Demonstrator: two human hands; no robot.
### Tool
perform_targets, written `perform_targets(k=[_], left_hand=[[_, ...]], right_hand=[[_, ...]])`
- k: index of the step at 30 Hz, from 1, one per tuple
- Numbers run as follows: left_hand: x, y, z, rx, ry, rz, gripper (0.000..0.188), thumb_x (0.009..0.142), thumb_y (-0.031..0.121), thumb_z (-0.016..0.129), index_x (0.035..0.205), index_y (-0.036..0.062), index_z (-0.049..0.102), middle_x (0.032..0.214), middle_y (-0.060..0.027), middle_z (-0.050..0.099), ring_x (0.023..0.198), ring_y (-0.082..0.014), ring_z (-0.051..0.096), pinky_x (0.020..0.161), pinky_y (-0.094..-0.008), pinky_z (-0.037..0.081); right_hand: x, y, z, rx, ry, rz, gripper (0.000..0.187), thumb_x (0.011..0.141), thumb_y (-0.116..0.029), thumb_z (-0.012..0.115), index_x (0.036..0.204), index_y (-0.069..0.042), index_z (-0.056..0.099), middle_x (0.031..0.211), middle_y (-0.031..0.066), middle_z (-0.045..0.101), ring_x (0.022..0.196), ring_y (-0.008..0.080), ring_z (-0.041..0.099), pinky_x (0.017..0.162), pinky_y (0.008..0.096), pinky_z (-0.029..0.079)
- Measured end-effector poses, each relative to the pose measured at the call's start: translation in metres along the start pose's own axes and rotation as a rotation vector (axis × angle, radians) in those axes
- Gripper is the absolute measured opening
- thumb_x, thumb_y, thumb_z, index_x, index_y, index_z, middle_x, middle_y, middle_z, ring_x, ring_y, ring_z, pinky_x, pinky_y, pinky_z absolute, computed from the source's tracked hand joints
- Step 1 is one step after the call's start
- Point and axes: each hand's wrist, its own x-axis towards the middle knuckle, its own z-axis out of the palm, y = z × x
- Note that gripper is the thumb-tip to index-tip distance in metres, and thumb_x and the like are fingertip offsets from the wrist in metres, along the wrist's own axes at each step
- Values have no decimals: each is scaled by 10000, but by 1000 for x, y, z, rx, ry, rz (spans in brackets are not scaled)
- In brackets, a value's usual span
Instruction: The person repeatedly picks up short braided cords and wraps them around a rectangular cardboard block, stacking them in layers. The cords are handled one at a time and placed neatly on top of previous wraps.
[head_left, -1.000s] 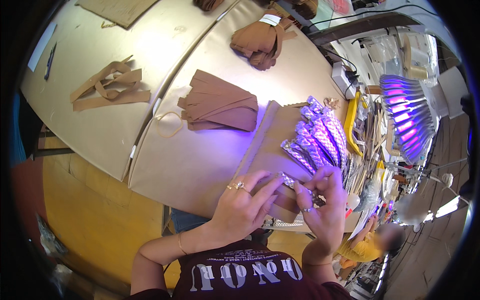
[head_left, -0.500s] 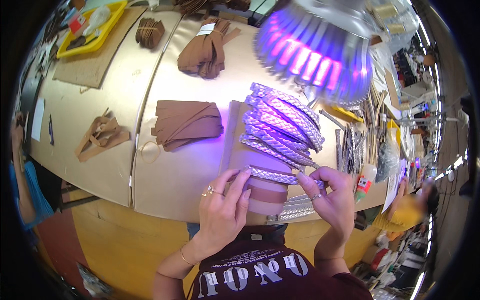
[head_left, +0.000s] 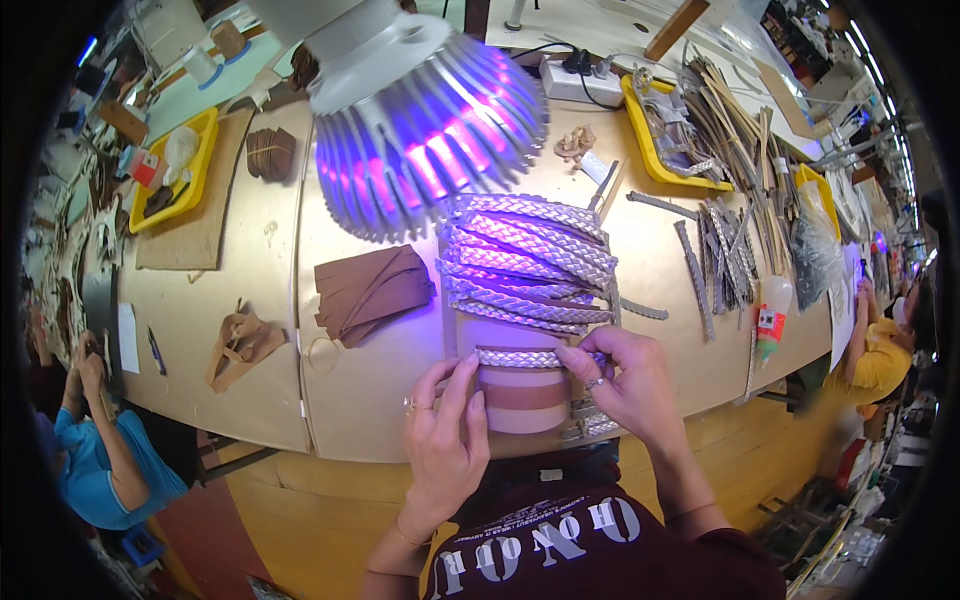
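A silver braided strip point(head_left: 518, 358) lies crosswise over a rounded, pale form point(head_left: 522, 418), with a thin brown edge showing along the strip. At its left end, my left hand point(head_left: 447, 440) pinches it between thumb and fingertips. My right hand point(head_left: 632, 385) grips the other end, its thumb pressed on the braid and the fingers curled behind. A flat brown band point(head_left: 522, 395) crosses the form just nearer to me. Beyond my hands, several more braided strips point(head_left: 530, 262) lie heaped side by side under purple light.
A finned lamp point(head_left: 430, 135) glowing purple hangs over the table. Brown strips point(head_left: 372, 290) are stacked at left. A yellow tray point(head_left: 205, 180) stands far left, another yellow tray point(head_left: 650, 140) far right. Loose braid pieces point(head_left: 715, 250) and a bottle point(head_left: 770, 320) lie right. People sit at both sides.
The whole view has shifted, so the lamp appears farther left and more of the table's right side shows. My right thumb has come slightly closer to my left fingertips along the strip.
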Motion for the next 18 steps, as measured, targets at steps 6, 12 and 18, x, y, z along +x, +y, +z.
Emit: perform_targets(k=[6, 12, 18], left_hand=[[-2, 8, -10, 191, 38, 102, 469, 890, 118, 608, 1340, 17, 523, 1361, -255, 446, 1259, -417, 447, 1051, -509, 336], [-7, 24, -1, 172, -234, 195, 629, 895, 251, 652, 1429, 21, 412, 1502, -301, 286, 1389, -467, 299, 1102, -579, 259], [-7, 18, 8, 153, -254, 216, 653, 861, 362, 692, 1408, 79, 475, 1504, -333, 250, 1383, -487, 293, 1075, -593, 305]], right_hand=[[0, -1, 1, 115, 38, -28, 296, 861, -250, 729, 726, 1, 649, 587, 85, 574, 497, 157, 509, 490, 300, 407], [5, -12, 1, 156, -58, -87, 379, 849, -395, 704, 722, -42, 652, 592, 118, 593, 532, 284, 608, 499, 374, 457], [-7, 3, -15, 417, -143, 133, 213, 868, -184, 728, 812, 0, 639, 609, 7, 570, 547, 54, 505, 504, 230, 391]])
